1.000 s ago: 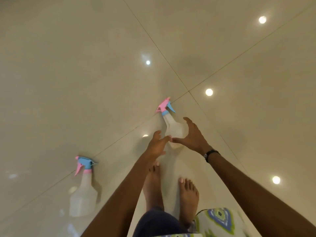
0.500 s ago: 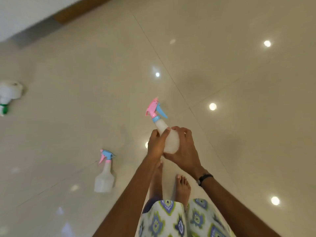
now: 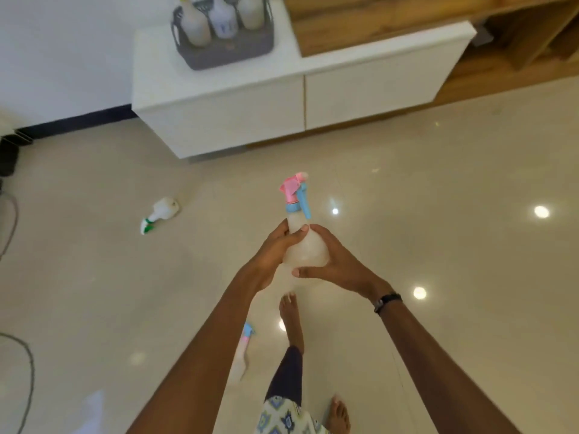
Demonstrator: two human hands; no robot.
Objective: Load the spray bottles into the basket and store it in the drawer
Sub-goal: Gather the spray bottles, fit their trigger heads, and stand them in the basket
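Note:
Both hands hold a white spray bottle [image 3: 305, 245] with a pink and blue trigger head, upright in front of me above the floor. My left hand [image 3: 272, 255] wraps its left side, my right hand [image 3: 338, 264] cups its right side and base. A grey basket [image 3: 225, 47] with three bottles stands on the white cabinet [image 3: 238, 89] ahead. A white bottle with a green head [image 3: 159, 213] lies on the floor to the left. Another pink and blue bottle [image 3: 244, 349] stands behind my left forearm, partly hidden.
The white cabinet has two closed drawer fronts [image 3: 369, 95]. Wooden shelving [image 3: 517, 42] rises at the back right. Dark cables [image 3: 18, 355] and a black object [image 3: 7, 155] sit at the left edge. My bare feet [image 3: 291, 321] are on the glossy tiled floor.
I have lifted the bottle off the floor with both hands and stood up; the view has swung up toward the cabinet and basket.

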